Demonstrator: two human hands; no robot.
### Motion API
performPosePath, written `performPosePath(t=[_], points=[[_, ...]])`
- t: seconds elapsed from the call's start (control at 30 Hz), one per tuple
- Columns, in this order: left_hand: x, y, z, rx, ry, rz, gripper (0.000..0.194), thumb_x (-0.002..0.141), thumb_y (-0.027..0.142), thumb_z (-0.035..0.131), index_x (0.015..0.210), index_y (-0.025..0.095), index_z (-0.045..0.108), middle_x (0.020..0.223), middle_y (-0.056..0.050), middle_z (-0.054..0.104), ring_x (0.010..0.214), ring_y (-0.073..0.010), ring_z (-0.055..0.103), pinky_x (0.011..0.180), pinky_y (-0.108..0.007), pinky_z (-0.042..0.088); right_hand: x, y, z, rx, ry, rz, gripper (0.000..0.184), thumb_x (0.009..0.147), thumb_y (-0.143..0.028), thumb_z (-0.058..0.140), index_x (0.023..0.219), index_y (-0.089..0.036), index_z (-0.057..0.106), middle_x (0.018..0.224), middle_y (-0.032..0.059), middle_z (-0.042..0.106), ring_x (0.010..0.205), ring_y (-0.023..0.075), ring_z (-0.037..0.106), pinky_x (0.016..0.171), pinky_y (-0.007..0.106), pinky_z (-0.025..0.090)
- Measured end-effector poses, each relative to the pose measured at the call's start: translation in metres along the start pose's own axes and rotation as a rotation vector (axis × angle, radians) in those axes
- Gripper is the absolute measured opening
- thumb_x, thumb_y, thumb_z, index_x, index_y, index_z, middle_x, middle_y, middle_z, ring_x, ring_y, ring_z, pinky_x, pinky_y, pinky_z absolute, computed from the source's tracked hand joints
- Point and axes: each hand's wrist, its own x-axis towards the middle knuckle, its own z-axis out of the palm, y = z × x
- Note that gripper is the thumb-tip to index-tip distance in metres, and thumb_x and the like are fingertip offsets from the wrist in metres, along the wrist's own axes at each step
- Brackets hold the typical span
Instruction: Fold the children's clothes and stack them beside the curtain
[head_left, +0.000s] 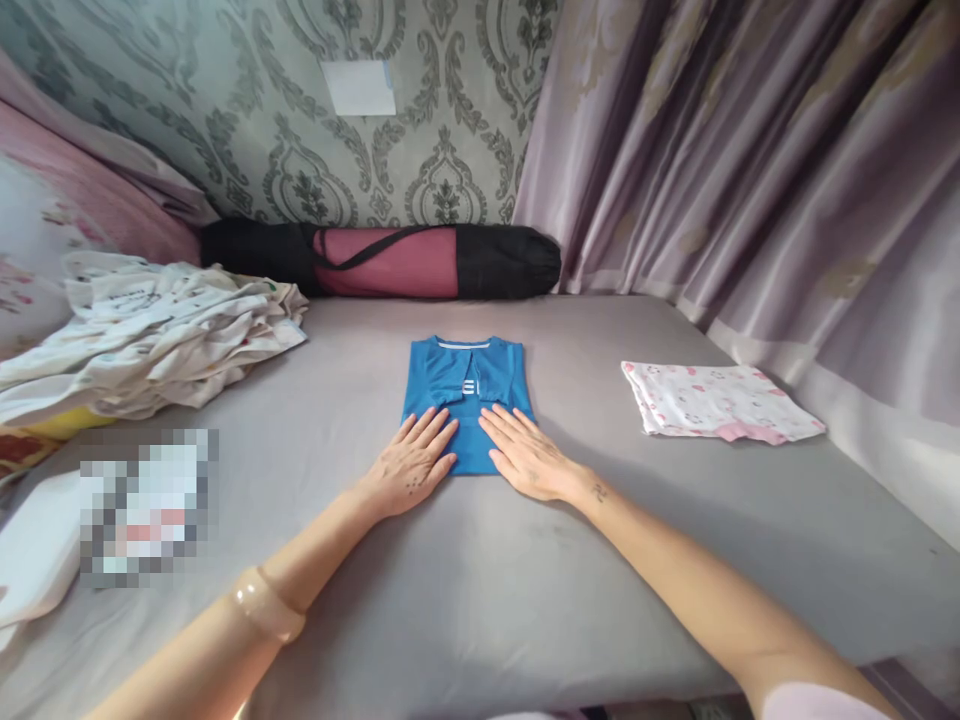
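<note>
Print: white characters showed only partly on the folded blue fabric shirt, not readable as a word.
Count: one shirt, one folded white pink-patterned cloth, one black-and-maroon cylindrical bag.
Fingers: left hand and right hand lay flat, fingers straight, slightly parted, gripping nothing.
Shirt: lay on the grey sheet, lower part under the fingers, collar beyond.

Purple curtains hang beside a grey damask-patterned wall.

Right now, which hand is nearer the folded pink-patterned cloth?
Right. The right hand rests on the blue shirt, left of the cloth; the left hand rests farther left.
</note>
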Motion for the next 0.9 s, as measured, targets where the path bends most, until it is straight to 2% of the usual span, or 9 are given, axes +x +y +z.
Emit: performPosePath(t=[0.17, 0.27, 0.4, 0.53, 0.6, 0.67, 0.73, 0.8, 0.9], points=[[-0.004, -0.006, -0.006, -0.031, 0.019, -0.035, 0.062, 0.099, 0.053, 0.021, 0.151, 0.019, 0.029, 0.158, -0.008, 0.025, 0.147, -0.0248, 0.017, 0.118, -0.046, 0.019, -0.005, 0.001, -0.009, 0.023, 0.020, 0.015, 0.057, 0.101, -0.035, 0.024, 0.154, -0.014, 0.019, 0.159, 0.0078, 0.018, 0.147, 0.0211, 0.011, 0.120, 0.045, 0.016], [-0.010, -0.015, -0.005, -0.039, 0.035, -0.117, 0.064, 0.099, 0.052, 0.019, 0.152, 0.016, 0.024, 0.158, -0.010, 0.025, 0.147, -0.0247, 0.016, 0.119, -0.045, 0.019, -0.012, 0.007, -0.007, 0.001, 0.079, 0.105, 0.059, 0.101, -0.036, 0.023, 0.155, -0.015, 0.014, 0.160, 0.0085, 0.015, 0.147, 0.0224, 0.009, 0.120, 0.046, 0.017], [-0.015, -0.021, 0.000, -0.054, -0.045, -0.154, 0.069, 0.098, 0.054, 0.017, 0.151, 0.011, 0.026, 0.157, -0.012, 0.026, 0.146, -0.0258, 0.017, 0.119, -0.044, 0.020, -0.017, 0.012, 0.002, 0.017, 0.030, 0.169, 0.060, 0.101, -0.039, 0.021, 0.154, -0.012, 0.017, 0.159, 0.0099, 0.016, 0.147, 0.0219, 0.010, 0.120, 0.044, 0.017], [-0.013, -0.018, 0.002, -0.072, -0.027, -0.152, 0.068, 0.098, 0.054, 0.017, 0.150, 0.012, 0.027, 0.156, -0.013, 0.028, 0.146, -0.0262, 0.017, 0.118, -0.046, 0.019, -0.014, 0.016, 0.001, 0.113, 0.006, 0.178, 0.060, 0.100, -0.041, 0.023, 0.153, -0.013, 0.021, 0.159, 0.0094, 0.017, 0.147, 0.0213, 0.010, 0.120, 0.044, 0.014], [-0.015, -0.017, 0.000, -0.098, 0.006, -0.187, 0.069, 0.097, 0.056, 0.021, 0.148, 0.010, 0.030, 0.155, -0.016, 0.030, 0.145, -0.0282, 0.021, 0.117, -0.046, 0.023, -0.014, 0.019, -0.004, 0.223, 0.020, 0.196, 0.061, 0.098, -0.044, 0.028, 0.152, -0.015, 0.025, 0.159, 0.0099, 0.020, 0.147, 0.0213, 0.015, 0.119, 0.042, 0.018], [-0.020, -0.017, -0.003, -0.124, 0.080, -0.253, 0.071, 0.095, 0.058, 0.029, 0.144, 0.008, 0.035, 0.151, -0.021, 0.034, 0.142, -0.0315, 0.029, 0.113, -0.048, 0.028, -0.016, 0.023, -0.009, 0.334, 0.126, 0.288, 0.057, 0.097, -0.043, 0.031, 0.148, -0.016, 0.034, 0.155, 0.0110, 0.032, 0.142, 0.0212, 0.029, 0.115, 0.040, 0.028], [-0.028, -0.019, -0.008, -0.151, 0.185, -0.320, 0.065, 0.092, 0.058, 0.038, 0.135, 0.010, 0.046, 0.142, -0.022, 0.044, 0.133, -0.0332, 0.041, 0.107, -0.049, 0.035, -0.023, 0.026, -0.013, 0.388, 0.256, 0.442, 0.048, 0.096, -0.039, 0.032, 0.134, -0.018, 0.052, 0.138, 0.0118, 0.055, 0.127, 0.0214, 0.051, 0.104, 0.037, 0.040], [-0.035, -0.022, -0.014, -0.199, 0.251, -0.395, 0.051, 0.089, 0.056, 0.045, 0.120, 0.016, 0.058, 0.127, -0.017, 0.055, 0.116, -0.0309, 0.053, 0.100, -0.048, 0.041, -0.033, 0.025, -0.016, 0.383, 0.280, 0.566, 0.037, 0.094, -0.036, 0.036, 0.110, -0.021, 0.066, 0.108, 0.0085, 0.071, 0.100, 0.0210, 0.065, 0.088, 0.033, 0.048], [-0.042, -0.023, -0.024, -0.322, 0.193, -0.539, 0.037, 0.083, 0.052, 0.053, 0.094, 0.021, 0.068, 0.102, -0.010, 0.060, 0.094, -0.0259, 0.058, 0.090, -0.044, 0.046, -0.047, 0.016, -0.019, 0.359, 0.179, 0.629, 0.029, 0.089, -0.037, 0.044, 0.083, -0.023, 0.068, 0.078, 0.0033, 0.072, 0.075, 0.0196, 0.066, 0.069, 0.029, 0.046]])
